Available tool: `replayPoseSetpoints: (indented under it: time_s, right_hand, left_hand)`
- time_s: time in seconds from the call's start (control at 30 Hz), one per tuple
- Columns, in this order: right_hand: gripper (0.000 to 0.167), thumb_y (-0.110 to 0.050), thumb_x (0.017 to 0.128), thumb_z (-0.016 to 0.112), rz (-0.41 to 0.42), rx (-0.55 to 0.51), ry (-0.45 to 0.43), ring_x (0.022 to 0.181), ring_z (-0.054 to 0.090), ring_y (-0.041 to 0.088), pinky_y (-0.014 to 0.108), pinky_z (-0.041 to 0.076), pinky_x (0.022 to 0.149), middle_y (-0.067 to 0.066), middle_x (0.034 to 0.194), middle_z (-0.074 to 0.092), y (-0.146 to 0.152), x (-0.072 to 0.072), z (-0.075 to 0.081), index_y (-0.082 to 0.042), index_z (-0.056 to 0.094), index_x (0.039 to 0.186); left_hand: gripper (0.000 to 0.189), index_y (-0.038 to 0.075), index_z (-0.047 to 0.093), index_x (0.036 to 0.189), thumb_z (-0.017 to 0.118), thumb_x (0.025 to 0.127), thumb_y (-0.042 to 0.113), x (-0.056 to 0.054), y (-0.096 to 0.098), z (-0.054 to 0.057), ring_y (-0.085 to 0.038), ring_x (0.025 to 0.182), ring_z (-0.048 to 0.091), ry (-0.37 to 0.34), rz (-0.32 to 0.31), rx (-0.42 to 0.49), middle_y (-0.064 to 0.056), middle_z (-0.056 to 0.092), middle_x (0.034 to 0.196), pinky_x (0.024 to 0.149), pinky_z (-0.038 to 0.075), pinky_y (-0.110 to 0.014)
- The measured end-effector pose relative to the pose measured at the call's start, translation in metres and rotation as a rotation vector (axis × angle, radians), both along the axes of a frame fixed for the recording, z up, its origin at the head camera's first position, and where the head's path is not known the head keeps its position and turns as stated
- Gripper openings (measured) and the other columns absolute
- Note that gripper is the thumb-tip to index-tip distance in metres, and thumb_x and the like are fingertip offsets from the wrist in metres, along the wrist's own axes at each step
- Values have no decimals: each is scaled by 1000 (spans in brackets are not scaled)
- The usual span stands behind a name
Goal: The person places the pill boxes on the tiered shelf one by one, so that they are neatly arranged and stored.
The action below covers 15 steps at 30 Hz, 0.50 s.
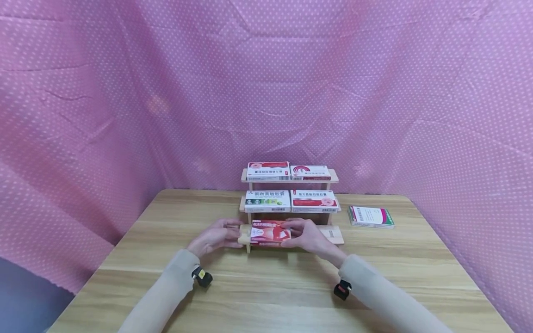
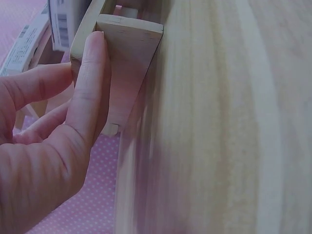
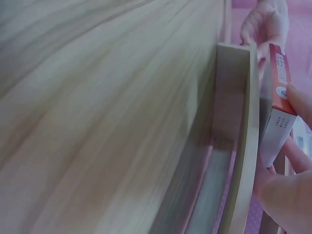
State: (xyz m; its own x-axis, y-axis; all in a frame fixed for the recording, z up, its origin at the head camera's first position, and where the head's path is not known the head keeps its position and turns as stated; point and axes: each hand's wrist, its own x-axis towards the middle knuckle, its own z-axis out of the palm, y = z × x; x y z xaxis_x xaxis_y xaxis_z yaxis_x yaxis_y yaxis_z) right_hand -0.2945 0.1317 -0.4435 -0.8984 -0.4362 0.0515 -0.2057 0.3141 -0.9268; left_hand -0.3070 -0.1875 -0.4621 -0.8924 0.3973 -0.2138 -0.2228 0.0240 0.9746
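A three-tier wooden rack (image 1: 334, 235) stands toward the back of the table. My right hand (image 1: 311, 238) holds a red medicine box (image 1: 264, 232) by its right end, over the left part of the lowest tier. In the right wrist view this box (image 3: 280, 87) is tilted above the shelf board, thumb and fingers on either side of it. At the rack's left end is my left hand (image 1: 211, 237). Its fairly straight fingers touch the end of the lowest tier, as the left wrist view shows, with one fingertip (image 2: 96, 41) against the board's corner.
The middle tier carries a green-and-white box (image 1: 267, 201) and a red-and-white box (image 1: 314, 201). Two more boxes, one on the left (image 1: 268, 171) and one on the right (image 1: 310, 172), lie on the top tier. A green-and-magenta box (image 1: 370, 216) lies on the table at right. Behind hangs a pink dotted cloth (image 1: 266, 92).
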Motion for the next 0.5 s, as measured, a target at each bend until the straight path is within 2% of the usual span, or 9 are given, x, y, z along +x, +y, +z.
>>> replayPoseSetpoints:
  time_s: [0.3, 0.5]
  right_hand:
    - [55, -22, 73, 86, -2, 43, 30, 128, 54, 34, 46, 46, 109, 11, 143, 51, -16, -1, -2, -13, 67, 124]
    - [54, -27, 75, 85, -22, 118, 74, 125, 56, 33, 49, 46, 108, 9, 144, 52, -19, 1, 0, -18, 67, 125]
  left_hand:
    - [60, -9, 29, 146, 52, 90, -8, 0, 0, 1, -21, 91, 64, -7, 3, 6, -12, 56, 101, 96, 56, -47]
    - [61, -9, 29, 146, 52, 90, -9, 1, 0, 1, -18, 87, 62, -11, 6, 19, -9, 57, 96, 95, 56, -46]
